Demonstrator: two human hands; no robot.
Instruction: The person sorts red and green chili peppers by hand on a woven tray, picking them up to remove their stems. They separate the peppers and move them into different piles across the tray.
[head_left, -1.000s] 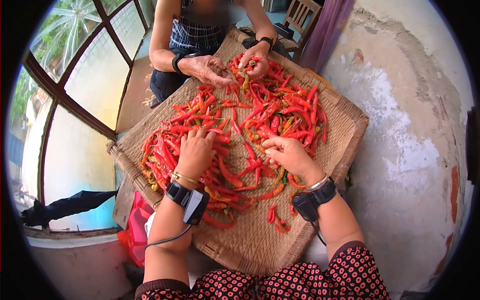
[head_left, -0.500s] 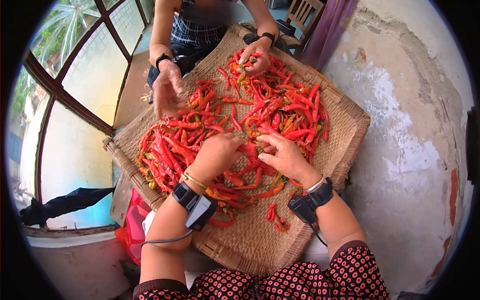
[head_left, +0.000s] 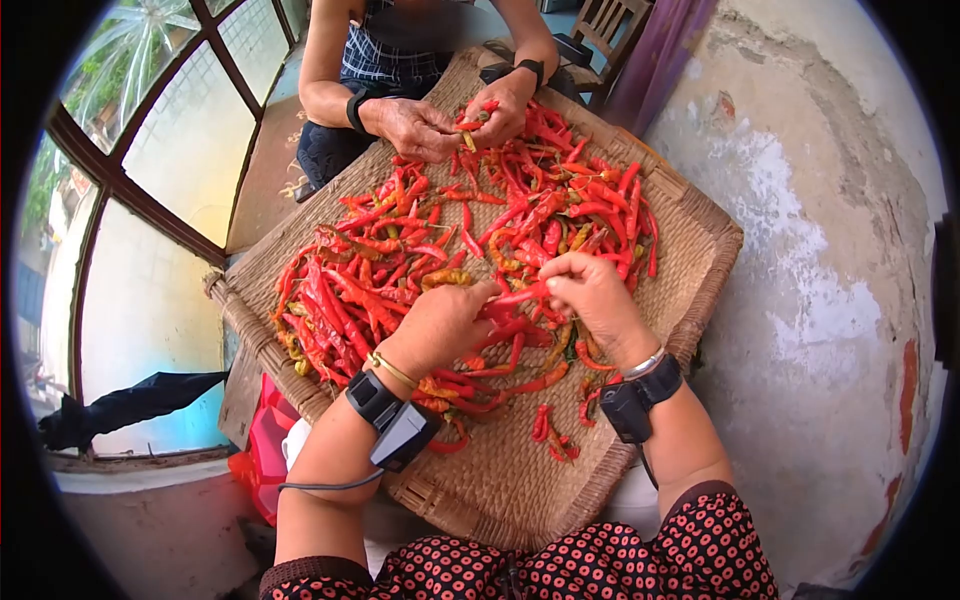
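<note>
Between my two hands a red chili pepper (head_left: 522,295) is held above the heap. My left hand (head_left: 447,325) is closed round one end of it, with more red peppers under and beside its fingers. At its other end, the thumb and forefinger of my right hand (head_left: 598,305) are pinched together. Both hands are over a shallow woven tray (head_left: 505,490). A heap of red chili peppers (head_left: 335,305) lies to the left, some of them yellowish. Another heap of peppers (head_left: 610,210) spreads at the right. A few loose peppers (head_left: 553,435) lie near the front.
Across the tray, a person's hands (head_left: 415,128) hold several small peppers. A rough plaster wall (head_left: 790,250) stands close on the right. Window panes (head_left: 160,300), a dark folded umbrella (head_left: 150,410) and a red bag (head_left: 268,450) are on the left.
My right hand has shifted right and drawn apart from my left, and the pepper between them now shows. The other person's two hands have come together.
</note>
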